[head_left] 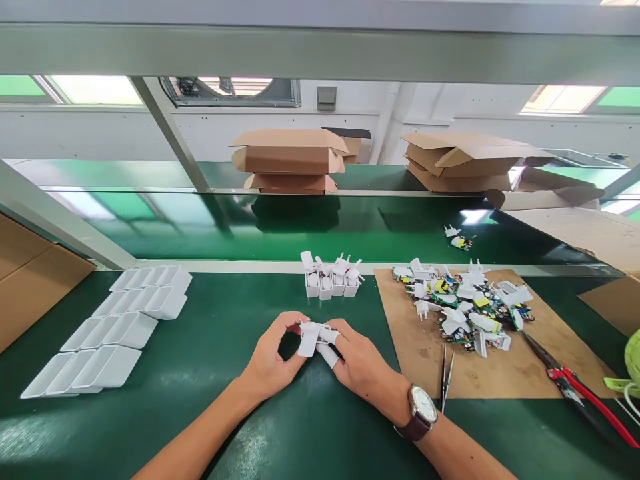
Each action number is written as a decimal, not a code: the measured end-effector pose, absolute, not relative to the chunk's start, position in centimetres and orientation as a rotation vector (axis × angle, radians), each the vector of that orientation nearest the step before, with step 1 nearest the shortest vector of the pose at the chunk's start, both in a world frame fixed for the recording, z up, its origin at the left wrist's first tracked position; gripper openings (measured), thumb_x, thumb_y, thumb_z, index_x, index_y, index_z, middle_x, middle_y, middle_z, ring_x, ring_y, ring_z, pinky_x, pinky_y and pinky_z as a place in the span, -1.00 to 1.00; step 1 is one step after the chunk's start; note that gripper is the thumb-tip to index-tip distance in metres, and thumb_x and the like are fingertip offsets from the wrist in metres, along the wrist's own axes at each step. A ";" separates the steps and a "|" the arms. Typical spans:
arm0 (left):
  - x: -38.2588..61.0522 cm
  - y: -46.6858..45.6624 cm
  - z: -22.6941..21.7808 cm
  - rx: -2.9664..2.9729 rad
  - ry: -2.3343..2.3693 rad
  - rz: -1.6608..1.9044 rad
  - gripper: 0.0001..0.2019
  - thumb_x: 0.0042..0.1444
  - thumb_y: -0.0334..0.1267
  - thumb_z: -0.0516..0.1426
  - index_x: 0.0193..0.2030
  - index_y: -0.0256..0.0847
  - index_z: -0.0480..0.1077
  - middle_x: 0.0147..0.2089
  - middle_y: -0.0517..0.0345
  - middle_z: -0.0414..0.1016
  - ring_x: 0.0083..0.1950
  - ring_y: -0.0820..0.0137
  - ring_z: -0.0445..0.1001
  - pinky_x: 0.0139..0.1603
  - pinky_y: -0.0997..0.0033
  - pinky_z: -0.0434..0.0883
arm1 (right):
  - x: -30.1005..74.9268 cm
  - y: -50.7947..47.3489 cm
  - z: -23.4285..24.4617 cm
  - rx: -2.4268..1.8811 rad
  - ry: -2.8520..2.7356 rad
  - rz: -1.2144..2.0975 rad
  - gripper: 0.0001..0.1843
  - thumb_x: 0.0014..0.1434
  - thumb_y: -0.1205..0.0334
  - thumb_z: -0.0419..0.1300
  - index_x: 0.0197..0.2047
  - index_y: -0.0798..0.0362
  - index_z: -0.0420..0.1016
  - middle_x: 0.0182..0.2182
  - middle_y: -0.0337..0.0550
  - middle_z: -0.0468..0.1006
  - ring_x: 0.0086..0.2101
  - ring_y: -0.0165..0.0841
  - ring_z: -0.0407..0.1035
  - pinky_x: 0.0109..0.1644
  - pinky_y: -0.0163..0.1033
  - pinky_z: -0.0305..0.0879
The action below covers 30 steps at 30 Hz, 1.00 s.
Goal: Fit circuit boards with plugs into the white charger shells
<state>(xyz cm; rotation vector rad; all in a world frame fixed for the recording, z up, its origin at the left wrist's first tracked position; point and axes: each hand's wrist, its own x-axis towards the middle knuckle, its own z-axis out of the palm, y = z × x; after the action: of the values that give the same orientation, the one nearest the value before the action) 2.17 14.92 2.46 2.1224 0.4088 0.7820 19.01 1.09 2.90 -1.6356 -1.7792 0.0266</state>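
Seemingly mid-assembly, both hands meet over the green work surface (210, 373), the left hand (273, 360) and right hand (357, 363) pinched together around a small white charger housing (311, 339) held just above the mat; the right hand's fingertips (330, 355) wear white finger cots. A judgement: the parts are being pressed together, and the next move calls for firm, even pressure. Well to the left of the grip lie rows of empty white shells (115, 333); to its right a cardboard sheet (505, 373) bears a heap of circuit boards and plugs (465, 307), with tweezers (446, 373) and red-handled cutters (585, 393). Just beyond the grip stand finished units (330, 280). Nothing blocks the hands.
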 end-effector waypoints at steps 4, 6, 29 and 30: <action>2.3 15.1 2.8 2.072 0.390 0.794 -0.76 0.25 -0.31 0.17 0.04 -0.08 0.31 0.01 0.06 0.52 -0.04 0.33 0.58 -0.02 0.26 0.60 | 19.1 1.2 3.2 -1.645 -1.766 0.094 -0.64 0.35 0.43 0.09 0.17 -0.02 0.33 -0.05 -0.04 0.54 -0.20 -0.25 0.52 -0.15 -0.16 0.57; 2.4 15.1 2.7 2.052 0.380 0.807 -0.78 0.24 -0.33 0.18 -0.01 -0.08 0.29 0.01 0.08 0.51 -0.03 0.34 0.57 -0.01 0.27 0.59 | 19.1 1.2 3.3 -1.672 -1.801 0.101 -0.64 0.34 0.44 0.08 0.15 -0.02 0.37 -0.05 -0.03 0.53 -0.18 -0.25 0.51 -0.15 -0.16 0.57; 2.2 15.4 2.3 2.041 0.391 0.765 -0.76 0.24 -0.26 0.20 -0.01 -0.08 0.25 0.02 0.04 0.48 -0.04 0.29 0.57 -0.02 0.19 0.58 | 18.8 1.4 2.4 -1.589 -1.670 0.190 -0.61 0.29 0.47 0.10 0.12 -0.07 0.44 0.02 -0.03 0.52 -0.08 -0.25 0.53 -0.04 -0.13 0.59; 2.3 15.4 2.3 2.051 0.387 0.782 -0.67 0.21 -0.24 0.23 0.06 -0.08 0.26 0.07 0.01 0.46 -0.01 0.26 0.57 0.00 0.16 0.58 | 18.7 1.6 2.4 -1.554 -1.572 0.247 -0.66 0.31 0.41 0.11 0.10 -0.07 0.45 0.01 -0.03 0.52 -0.08 -0.25 0.53 -0.04 -0.14 0.59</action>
<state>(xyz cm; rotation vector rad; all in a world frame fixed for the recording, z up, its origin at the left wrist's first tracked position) 2.26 15.36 2.25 2.0514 0.3875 0.7822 18.68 1.55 2.41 -1.5539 -1.5724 0.2474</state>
